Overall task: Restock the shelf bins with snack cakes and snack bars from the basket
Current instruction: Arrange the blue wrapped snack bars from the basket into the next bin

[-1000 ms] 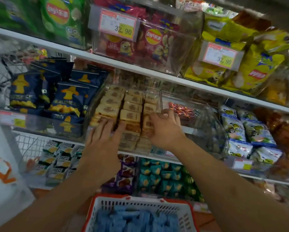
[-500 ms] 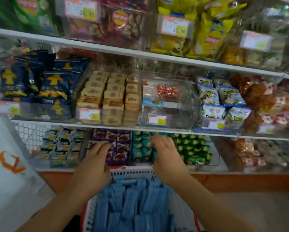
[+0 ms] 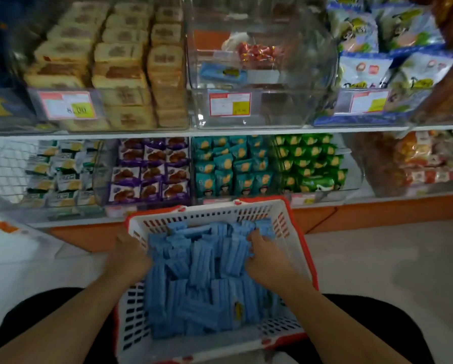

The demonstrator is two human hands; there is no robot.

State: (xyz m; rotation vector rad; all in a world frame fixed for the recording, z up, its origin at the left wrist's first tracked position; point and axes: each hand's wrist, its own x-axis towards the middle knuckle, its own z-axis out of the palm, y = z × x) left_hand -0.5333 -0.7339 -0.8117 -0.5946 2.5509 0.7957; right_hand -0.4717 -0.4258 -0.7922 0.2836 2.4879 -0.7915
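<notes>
Both hands are down in the basket (image 3: pixel 288 227), a white slatted one with a red rim, sitting on the floor in front of the shelves. It's packed with blue-wrapped snack bars (image 3: pixel 201 279), heaped every which way. The left hand (image 3: pixel 129 256) is at the left edge of the pile, fingers buried among the wrappers, so how far they curl and whether they've got anything, I cannot tell. The right hand (image 3: pixel 267 258) is on the other side, fingers bent and pressed against the bars from the right, though a firm grip on any one isn't clear.

Up on the shelf, the clear bin (image 3: pixel 259 111) in the middle is nearly bare: one blue bar (image 3: pixel 220 72) lies near its front, a few red-wrapped sweets (image 3: pixel 258 52) behind it. To its left, a bin of tan snack cakes (image 3: pixel 120 64) stacked in neat rows. Below, purple packs (image 3: pixel 152 169), teal packs (image 3: pixel 230 166) and green packs (image 3: pixel 309 161) fill the lower bins side by side
</notes>
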